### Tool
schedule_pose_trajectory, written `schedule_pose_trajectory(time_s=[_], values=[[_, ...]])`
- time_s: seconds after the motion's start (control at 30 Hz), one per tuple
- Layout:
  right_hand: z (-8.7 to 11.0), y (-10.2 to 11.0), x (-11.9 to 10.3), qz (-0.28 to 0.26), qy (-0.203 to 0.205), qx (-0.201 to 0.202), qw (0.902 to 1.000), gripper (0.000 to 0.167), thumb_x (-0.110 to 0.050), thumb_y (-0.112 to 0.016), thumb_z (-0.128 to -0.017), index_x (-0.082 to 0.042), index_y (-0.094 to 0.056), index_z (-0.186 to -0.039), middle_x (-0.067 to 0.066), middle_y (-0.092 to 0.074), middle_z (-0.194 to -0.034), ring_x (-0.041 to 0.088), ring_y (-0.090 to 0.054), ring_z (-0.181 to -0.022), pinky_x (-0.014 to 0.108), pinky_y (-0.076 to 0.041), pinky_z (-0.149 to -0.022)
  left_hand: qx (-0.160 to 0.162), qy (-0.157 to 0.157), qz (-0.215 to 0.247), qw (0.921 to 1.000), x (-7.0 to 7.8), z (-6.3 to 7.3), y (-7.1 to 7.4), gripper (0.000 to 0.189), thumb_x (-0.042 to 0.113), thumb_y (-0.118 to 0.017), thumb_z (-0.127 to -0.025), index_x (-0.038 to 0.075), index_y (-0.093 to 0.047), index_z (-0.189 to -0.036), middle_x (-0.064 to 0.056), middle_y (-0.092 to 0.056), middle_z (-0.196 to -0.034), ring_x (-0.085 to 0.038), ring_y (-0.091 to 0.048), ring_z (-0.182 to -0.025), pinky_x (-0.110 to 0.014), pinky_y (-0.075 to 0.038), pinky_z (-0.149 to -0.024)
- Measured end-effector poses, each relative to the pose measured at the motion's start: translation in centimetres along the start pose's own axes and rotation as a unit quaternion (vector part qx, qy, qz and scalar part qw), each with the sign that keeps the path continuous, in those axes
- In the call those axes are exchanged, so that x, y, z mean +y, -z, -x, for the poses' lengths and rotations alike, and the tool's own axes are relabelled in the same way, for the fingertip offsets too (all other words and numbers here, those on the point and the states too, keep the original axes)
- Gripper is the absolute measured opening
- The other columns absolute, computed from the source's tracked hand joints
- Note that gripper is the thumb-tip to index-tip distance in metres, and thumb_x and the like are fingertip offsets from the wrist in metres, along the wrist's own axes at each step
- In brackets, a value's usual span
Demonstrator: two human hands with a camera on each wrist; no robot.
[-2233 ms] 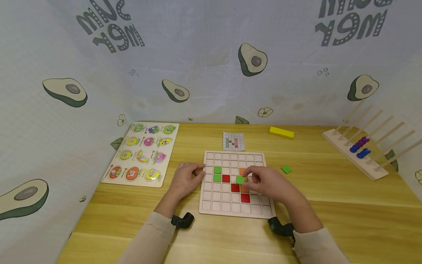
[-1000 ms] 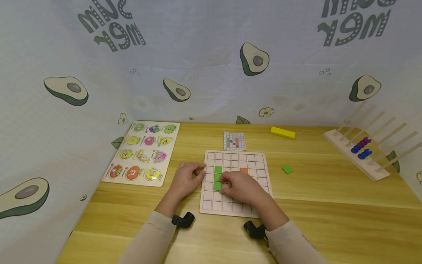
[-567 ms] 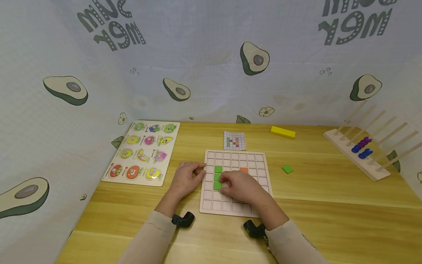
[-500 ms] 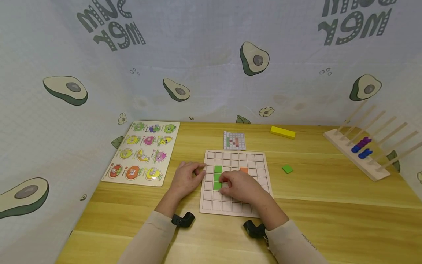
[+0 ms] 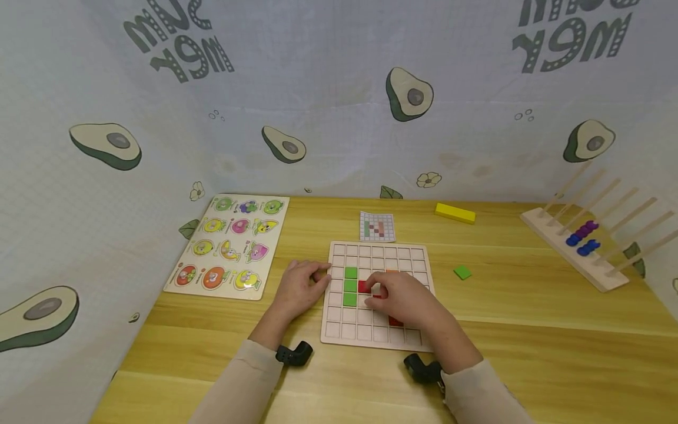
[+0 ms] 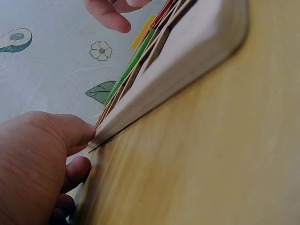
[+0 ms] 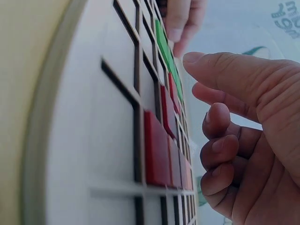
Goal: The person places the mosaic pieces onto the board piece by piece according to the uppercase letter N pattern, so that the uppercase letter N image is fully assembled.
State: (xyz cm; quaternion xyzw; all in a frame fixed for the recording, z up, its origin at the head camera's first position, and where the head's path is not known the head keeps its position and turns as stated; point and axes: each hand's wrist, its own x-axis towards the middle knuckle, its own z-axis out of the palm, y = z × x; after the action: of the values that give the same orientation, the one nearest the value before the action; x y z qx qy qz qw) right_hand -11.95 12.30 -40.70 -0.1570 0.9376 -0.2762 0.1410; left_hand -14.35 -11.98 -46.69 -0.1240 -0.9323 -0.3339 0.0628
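Observation:
A pale wooden grid board (image 5: 333,330) lies flat on the table. Three green square tiles (image 5: 350,285) form a column on its left side. A red tile (image 5: 364,287) sits beside the middle green one; more red tiles (image 7: 157,150) and orange tiles are partly hidden by my right hand (image 5: 406,297) in the head view. That hand hovers over the board, thumb and index finger apart, other fingers loosely curled, holding nothing. My left hand (image 5: 299,287) rests on the table, its thumb and index finger touching the board's left edge, also visible in the left wrist view.
A loose green tile (image 5: 462,272) lies right of the board. Behind it are a printed grid card (image 5: 377,227) and a yellow block (image 5: 455,213). A fruit puzzle board (image 5: 225,247) stands left; a pegged bead rack (image 5: 574,250) is at far right.
My right hand brought a green tile leftward and set it below the two green ones. It has let go and drawn back right, uncovering a red tile. The left hand stays put.

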Motion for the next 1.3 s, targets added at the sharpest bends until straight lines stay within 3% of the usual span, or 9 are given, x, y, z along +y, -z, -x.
schedule_pose_trajectory(time_s=[0.23, 0.37, 0.63, 0.87, 1.3], values=[[0.5, 1.0, 1.7, 0.005, -0.002, 0.013, 0.9999, 0.023, -0.028, -0.075, -0.092, -0.016, -0.07, -0.11, -0.002, -0.055, -0.074, 0.014, -0.05, -0.069, 0.03, -0.041, -0.065, 0.003, 0.0, -0.001, 1.0, -0.1, 0.0, 0.0, 0.027, 0.027, -0.071, -0.095, 0.017, -0.077, -0.119, 0.009, -0.064, -0.079, -0.011, -0.047, -0.079, -0.028, -0.035, -0.076], [0.6, 1.4, 2.7, 0.003, -0.026, 0.018, 0.9995, 0.025, -0.029, -0.074, -0.091, -0.018, -0.07, -0.113, -0.001, -0.058, -0.081, 0.017, -0.052, -0.078, 0.031, -0.041, -0.067, 0.005, -0.005, 0.002, 1.0, -0.1, 0.0, 0.0, 0.026, 0.026, -0.071, -0.095, 0.017, -0.077, -0.118, 0.009, -0.064, -0.079, -0.011, -0.047, -0.078, -0.029, -0.034, -0.077], [1.3, 2.4, 4.1, -0.03, -0.072, 0.025, 0.9967, 0.029, -0.033, -0.073, -0.093, -0.018, -0.07, -0.117, 0.002, -0.052, -0.076, 0.018, -0.047, -0.066, 0.03, -0.035, -0.057, 0.0, 0.0, 0.012, 0.9999, 0.0, 0.2, 0.0, 0.026, 0.026, -0.071, -0.095, 0.016, -0.077, -0.119, 0.007, -0.066, -0.08, -0.012, -0.048, -0.081, -0.03, -0.035, -0.08], [1.7, 3.5, 5.9, -0.047, -0.105, 0.027, 0.993, 0.035, -0.036, -0.071, -0.095, -0.015, -0.065, -0.123, 0.006, -0.052, -0.084, 0.02, -0.049, -0.071, 0.031, -0.038, -0.059, -0.003, 0.006, 0.01, 0.9999, 0.1, 0.2, 0.0, 0.026, 0.026, -0.071, -0.095, 0.017, -0.076, -0.119, 0.008, -0.065, -0.081, -0.012, -0.046, -0.08, -0.029, -0.034, -0.078], [2.8, 5.6, 10.0, -0.042, -0.134, 0.067, 0.9879, 0.043, -0.039, -0.069, -0.096, -0.011, -0.062, -0.127, 0.007, -0.055, -0.092, 0.021, -0.051, -0.078, 0.033, -0.039, -0.066, -0.002, 0.006, 0.008, 0.9999, 0.0, 0.1, 0.0, 0.026, 0.027, -0.071, -0.095, 0.018, -0.077, -0.119, 0.009, -0.065, -0.08, -0.012, -0.047, -0.08, -0.029, -0.034, -0.078]])
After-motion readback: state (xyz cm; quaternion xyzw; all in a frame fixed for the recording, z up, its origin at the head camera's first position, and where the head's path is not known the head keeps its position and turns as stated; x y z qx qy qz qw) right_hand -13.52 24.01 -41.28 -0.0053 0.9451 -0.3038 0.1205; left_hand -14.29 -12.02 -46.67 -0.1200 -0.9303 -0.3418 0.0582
